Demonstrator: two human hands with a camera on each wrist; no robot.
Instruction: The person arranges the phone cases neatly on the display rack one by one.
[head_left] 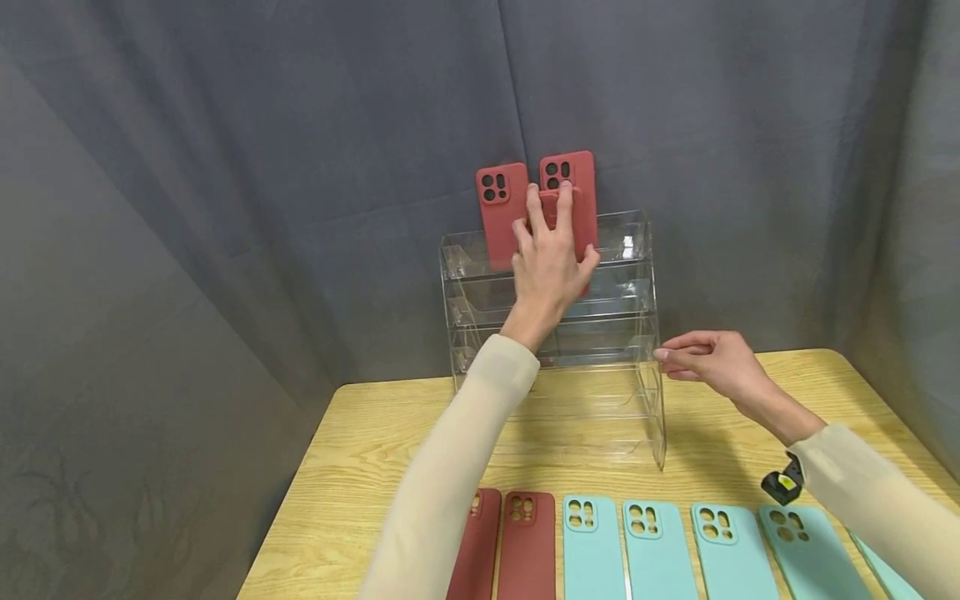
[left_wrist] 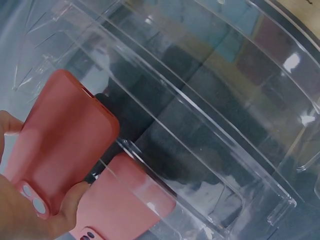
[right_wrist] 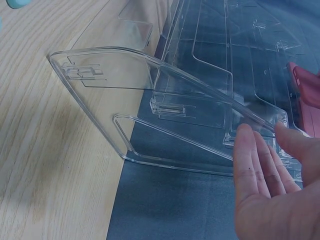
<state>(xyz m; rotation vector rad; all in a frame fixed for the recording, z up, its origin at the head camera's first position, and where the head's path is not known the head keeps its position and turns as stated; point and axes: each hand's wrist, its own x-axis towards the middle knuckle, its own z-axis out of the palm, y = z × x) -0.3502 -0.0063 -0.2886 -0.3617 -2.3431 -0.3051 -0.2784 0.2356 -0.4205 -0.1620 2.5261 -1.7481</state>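
Note:
A clear acrylic tiered rack [head_left: 600, 367] stands on the table. My left hand [head_left: 551, 258] is up at its top tier, gripping a red phone case [left_wrist: 60, 130] by its side edges; in the head view this case is mostly hidden by the hand. Two more red cases lean upright there, a left one [head_left: 501, 217] and a right one [head_left: 583, 200], and the right one overlaps the held case in the head view. Down at the rack's right side, my right hand [head_left: 716, 362] pinches the edge of the clear side panel [right_wrist: 205, 82] between thumb and fingers.
Along the wooden table's [head_left: 375, 450] front lie red cases, including one red case [head_left: 527, 542], and several turquoise cases, among them one turquoise case [head_left: 592, 546]. Grey curtain [head_left: 337, 167] hangs close behind the rack and at both sides.

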